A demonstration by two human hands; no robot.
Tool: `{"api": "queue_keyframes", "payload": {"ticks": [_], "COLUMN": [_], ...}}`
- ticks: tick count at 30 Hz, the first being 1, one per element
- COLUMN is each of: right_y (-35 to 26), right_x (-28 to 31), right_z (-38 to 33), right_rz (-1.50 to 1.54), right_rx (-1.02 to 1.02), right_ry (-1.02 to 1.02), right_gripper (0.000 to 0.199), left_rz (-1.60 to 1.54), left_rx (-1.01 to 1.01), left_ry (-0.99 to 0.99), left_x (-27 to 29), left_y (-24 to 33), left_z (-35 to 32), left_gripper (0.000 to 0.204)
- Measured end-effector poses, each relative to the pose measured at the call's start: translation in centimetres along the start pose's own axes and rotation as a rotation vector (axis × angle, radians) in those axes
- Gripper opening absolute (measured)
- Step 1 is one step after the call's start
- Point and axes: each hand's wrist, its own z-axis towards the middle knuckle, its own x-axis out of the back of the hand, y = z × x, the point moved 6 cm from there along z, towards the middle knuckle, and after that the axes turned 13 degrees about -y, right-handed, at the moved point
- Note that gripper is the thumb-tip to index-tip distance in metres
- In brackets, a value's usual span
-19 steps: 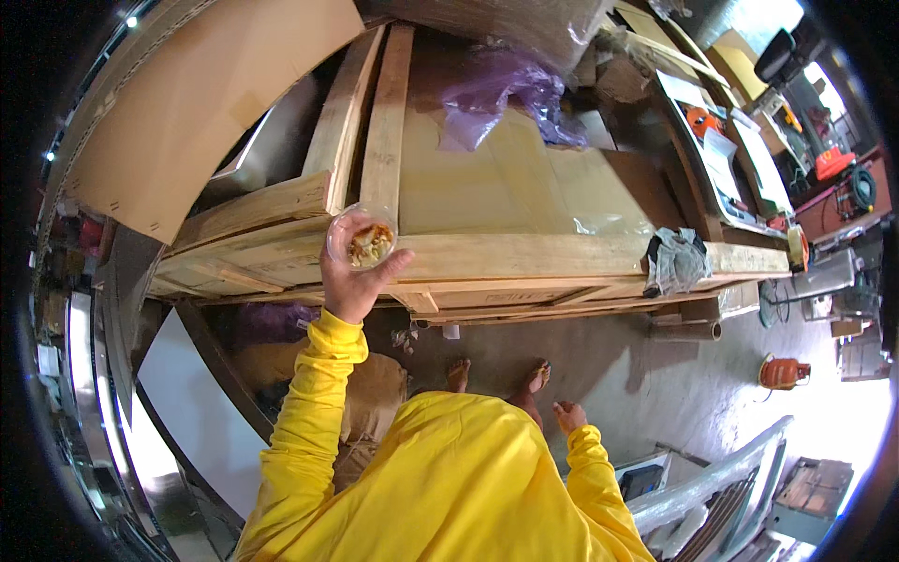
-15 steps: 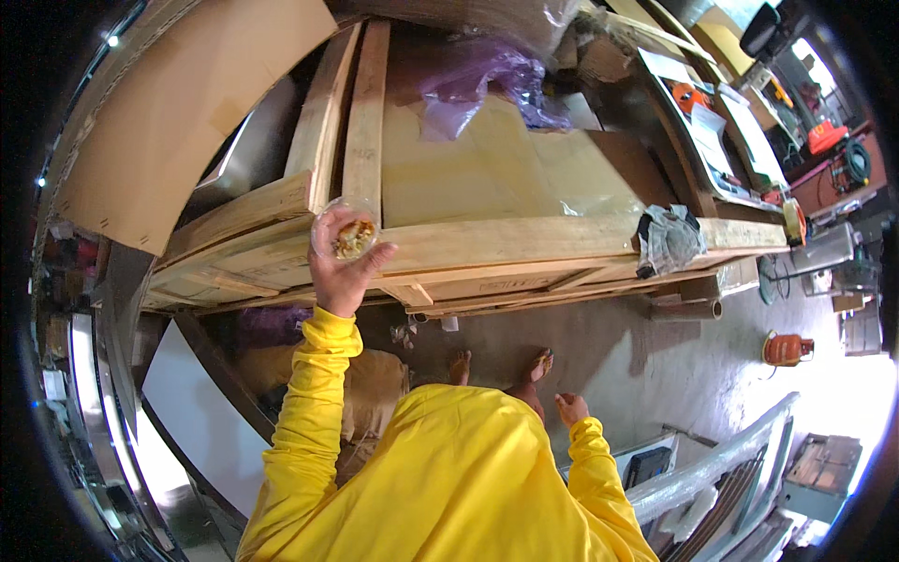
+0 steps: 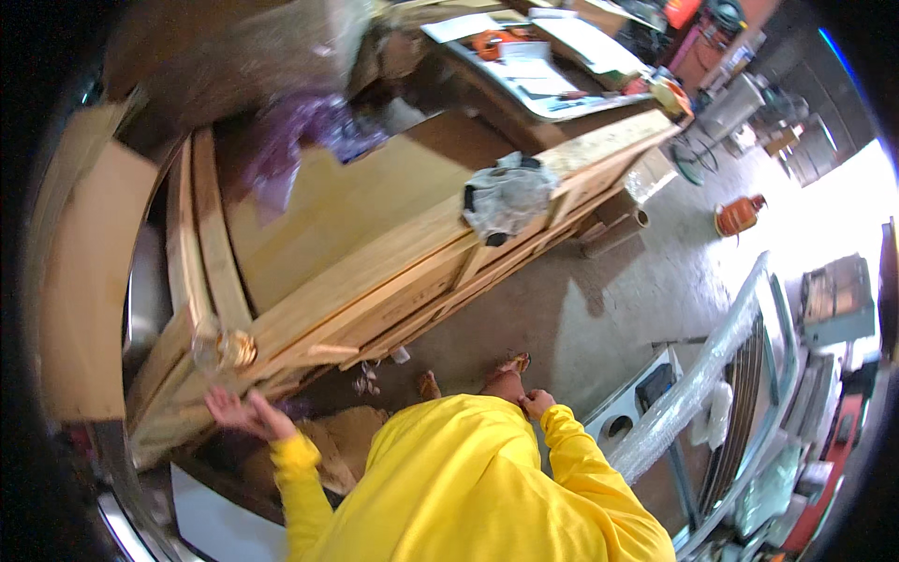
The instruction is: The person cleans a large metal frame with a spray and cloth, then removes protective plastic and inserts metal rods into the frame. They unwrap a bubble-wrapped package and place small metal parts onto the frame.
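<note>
A clear plastic cup (image 3: 223,349) with brown and whitish contents, blurred, sits on the near left corner of a wooden crate (image 3: 375,267). Just below it my left hand (image 3: 245,412) is apart from the cup, its fingers stretched out and nothing in them. My right hand (image 3: 536,403) hangs beside my thigh with the fingers curled in, and I see nothing in it. A grey and black glove or cloth (image 3: 508,197) drapes over the crate's near beam.
Purple plastic wrap (image 3: 300,145) lies on the crate's cardboard. Papers and tools cover a board (image 3: 534,80) at its far end. An orange gas cylinder (image 3: 740,215) stands on the floor (image 3: 599,318). A bubble-wrapped frame (image 3: 693,375) leans at right; cardboard sheets (image 3: 89,272) rise at left.
My left hand has let go of the cup, which now rests on the crate's corner, and has drawn back toward me. My view has turned right. The right hand has moved closer to my leg.
</note>
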Motion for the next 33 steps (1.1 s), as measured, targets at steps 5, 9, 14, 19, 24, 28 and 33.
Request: {"api": "queue_keyframes", "payload": {"ticks": [5,9,14,19,24,28,33], "right_y": [0.8,2.5,8.1,16.9,22.1,23.3,26.2], "right_x": [3.7,8.3,15.7,19.5,17.1,15.1,19.4], "right_z": [1.2,3.4,2.5,-4.1,-8.4,-8.3,-6.2], "right_rz": [0.065,0.007,0.109,0.601,0.835,1.117,1.41], "right_rx": [-0.059,0.039,0.109,-0.003,-0.109,-0.153,-0.331], "right_ry": [0.001,-0.014,0.079,0.295,0.37,0.444,0.666], "right_gripper": [0.048,0.051,0.052,0.045,0.045,0.045,0.041], "left_rz": [-0.391,-0.419,-0.178,-0.01,0.395,0.635,0.863], "left_rx": [-0.265,-0.093,-0.248,-0.308,-0.382,-0.617,-0.657], "left_ry": [-0.642,-1.95,-2.547,-3.009,-3.359,-3.513,-3.43], "left_x": [-9.9,-23.3,-33.4,-40.9,-46.4,-51.2,-60.8], "left_y": [5.3,13.1,22.9,30.8,34.5,34.3,34.4], "left_z": [-12.7,-24.7,-32.0,-42.3,-53.3,-60.5,-66.8], "left_gripper": [0.031,0.064,0.066,0.07,0.075,0.075,0.077]}}
